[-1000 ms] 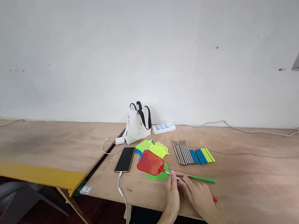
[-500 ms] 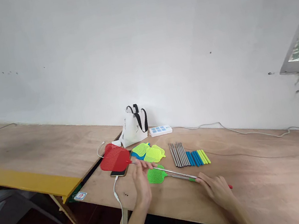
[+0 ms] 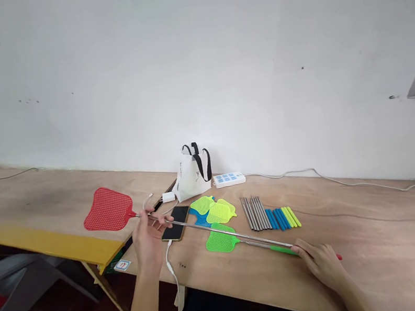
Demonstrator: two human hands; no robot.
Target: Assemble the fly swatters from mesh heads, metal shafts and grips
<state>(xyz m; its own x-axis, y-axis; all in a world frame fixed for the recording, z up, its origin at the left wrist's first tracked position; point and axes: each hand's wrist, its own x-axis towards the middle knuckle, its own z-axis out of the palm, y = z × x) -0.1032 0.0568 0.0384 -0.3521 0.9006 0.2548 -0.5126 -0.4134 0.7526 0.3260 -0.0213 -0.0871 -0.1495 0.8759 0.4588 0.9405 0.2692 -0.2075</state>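
A red fly swatter head [image 3: 108, 210] hangs in the air at the left, on a long thin metal rod [image 3: 212, 231] stretched out across the table. My left hand [image 3: 148, 234] is closed round the rod just behind the red head. My right hand [image 3: 323, 263] grips the red handle end [image 3: 338, 257] at the table's front edge. A green fly swatter [image 3: 222, 240] with a green handle [image 3: 282, 249] lies on the table under the rod.
Yellow and blue swatter heads [image 3: 216, 209] lie by a black phone [image 3: 174, 222] on a white cable. Beside them are metal rods [image 3: 253, 212] and blue and yellow handles [image 3: 282, 217]. A white bag [image 3: 190, 174], power strip [image 3: 228, 178] and yellow-edged table [image 3: 46, 241] stand behind.
My hands moved apart: the left one carried the red head far to the left, off the pile, the right one slid right, and the rod grew much longer.
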